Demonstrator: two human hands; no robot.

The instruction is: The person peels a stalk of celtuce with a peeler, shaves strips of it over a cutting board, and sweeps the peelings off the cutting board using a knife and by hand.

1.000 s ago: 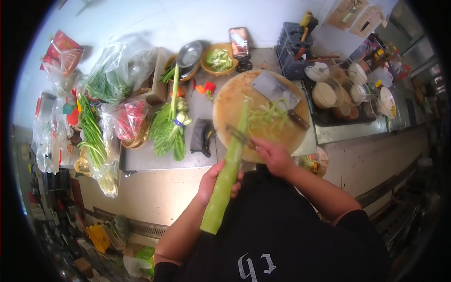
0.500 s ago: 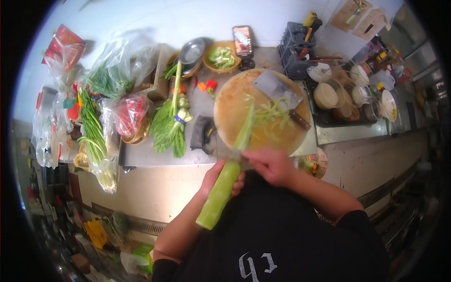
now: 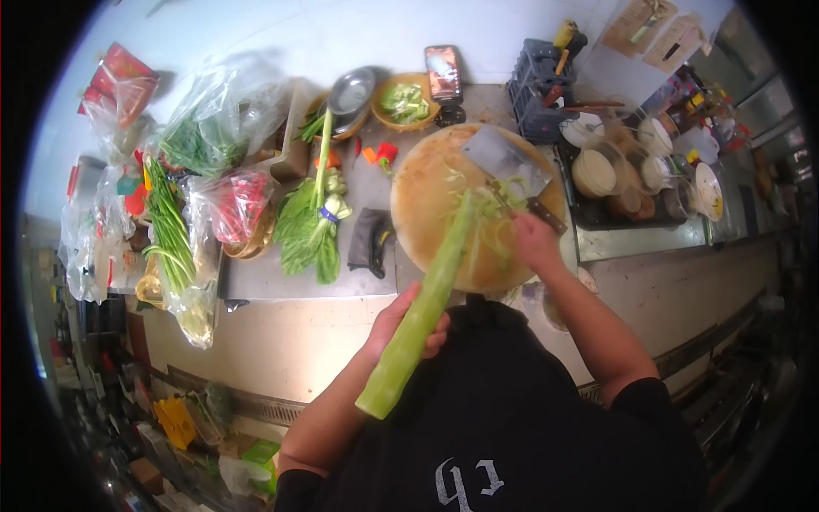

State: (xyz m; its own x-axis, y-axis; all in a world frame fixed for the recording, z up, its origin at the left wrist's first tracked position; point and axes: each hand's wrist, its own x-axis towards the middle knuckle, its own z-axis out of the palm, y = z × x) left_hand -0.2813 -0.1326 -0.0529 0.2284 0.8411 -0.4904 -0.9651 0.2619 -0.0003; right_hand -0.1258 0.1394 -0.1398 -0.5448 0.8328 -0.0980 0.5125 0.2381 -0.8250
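My left hand (image 3: 399, 324) is wrapped around a long, pale green peeled celtuce stem (image 3: 418, 320), which slants from near my chest up over the round wooden chopping board (image 3: 418, 205). Over the board's right side, my right hand (image 3: 537, 243) is closed around a peeler (image 3: 500, 196), partly blurred, whose head is beyond the stem's tip and apart from it. Thin green peelings (image 3: 486, 235) are scattered on the board beneath. A cleaver (image 3: 506, 160) lies flat at the back of the board, its handle near my right hand.
Left of the board are a dark folded cloth-like item (image 3: 368, 243), leafy greens (image 3: 307, 226) and bagged vegetables (image 3: 205, 141). Behind stand a bowl of cut green pieces (image 3: 405, 102) and a phone (image 3: 443, 75). A knife rack (image 3: 537, 90) and stacked bowls (image 3: 597, 171) are at right.
My right hand has moved with the peeler from the middle of the stem, up and right, to beyond its tip. My left hand keeps hold of the celtuce stem, nearly unmoved.
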